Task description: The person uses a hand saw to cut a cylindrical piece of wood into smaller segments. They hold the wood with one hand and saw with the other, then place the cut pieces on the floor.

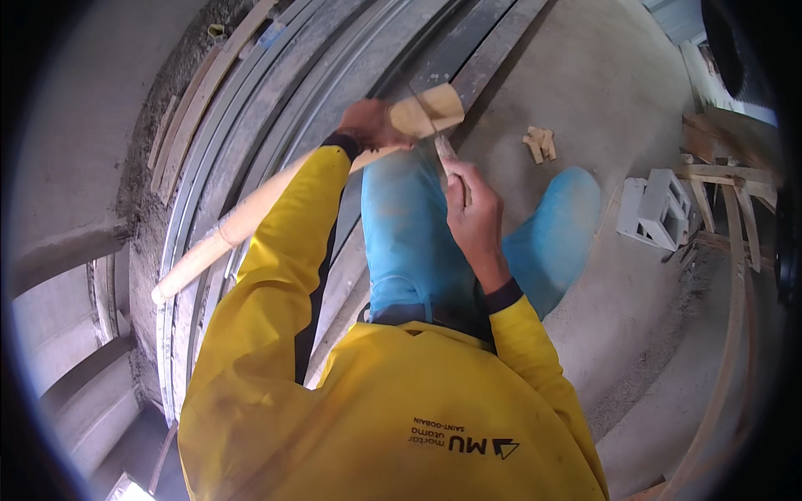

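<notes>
A long pale bamboo pole point(219, 238) runs from the lower left up to my legs, its thick pale end point(441, 104) beyond my knee. My left hand point(373, 125) is closed around it near that end, slightly blurred. My right hand point(474, 209) grips the handle of a thin-bladed cutting tool point(444, 149). Its narrow dark blade lies across the bamboo, just right of my left hand. Whether it is a saw or a knife, I cannot tell. Several short cut bamboo pieces point(540, 144) lie on the floor to the right.
Long grey metal beams and planks point(317, 92) lie side by side at the left, under the pole. Narrow wooden strips point(196, 108) rest beyond them. On the right are grey hollow blocks point(660, 209) and a wooden trestle-like frame point(735, 188). The floor point(601, 83) is concrete.
</notes>
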Available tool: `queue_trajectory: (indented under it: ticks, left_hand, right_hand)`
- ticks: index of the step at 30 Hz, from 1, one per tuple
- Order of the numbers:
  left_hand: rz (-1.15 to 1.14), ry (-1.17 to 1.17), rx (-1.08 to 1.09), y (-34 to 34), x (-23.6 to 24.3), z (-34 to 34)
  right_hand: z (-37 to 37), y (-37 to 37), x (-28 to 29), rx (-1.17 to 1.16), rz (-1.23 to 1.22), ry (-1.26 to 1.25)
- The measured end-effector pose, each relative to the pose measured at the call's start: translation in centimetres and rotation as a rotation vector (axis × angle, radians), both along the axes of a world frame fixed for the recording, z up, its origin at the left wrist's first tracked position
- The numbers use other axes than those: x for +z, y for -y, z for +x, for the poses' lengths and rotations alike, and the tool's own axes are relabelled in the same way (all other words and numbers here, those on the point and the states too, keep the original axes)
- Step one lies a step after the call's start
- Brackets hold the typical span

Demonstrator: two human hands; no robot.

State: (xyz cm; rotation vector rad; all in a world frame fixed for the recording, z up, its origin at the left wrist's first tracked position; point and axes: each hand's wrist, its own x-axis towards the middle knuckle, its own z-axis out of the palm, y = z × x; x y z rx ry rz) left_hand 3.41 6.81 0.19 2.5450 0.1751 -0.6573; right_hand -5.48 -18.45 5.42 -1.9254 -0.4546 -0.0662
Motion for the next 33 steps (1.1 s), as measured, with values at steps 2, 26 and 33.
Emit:
queue_trajectory:
  ticks: [2,26,33]
  left_hand:
    - [0.013,0.041,-0.059,0.3,1.0,-0.3]
    - [0.029,0.116,-0.023,0.4,2.5,-4.1]
    - [-0.013,0.314,0.035,0.5,0.7,-4.8]
  right_hand:
    - [0.4,1.0,2.4,0.043,-0.010,-0.025]
    - [0.2,1.6,0.1,-0.032,0.019,-0.003]
    - [-1.5,2.0,-0.4,-0.121,0.034,0.069]
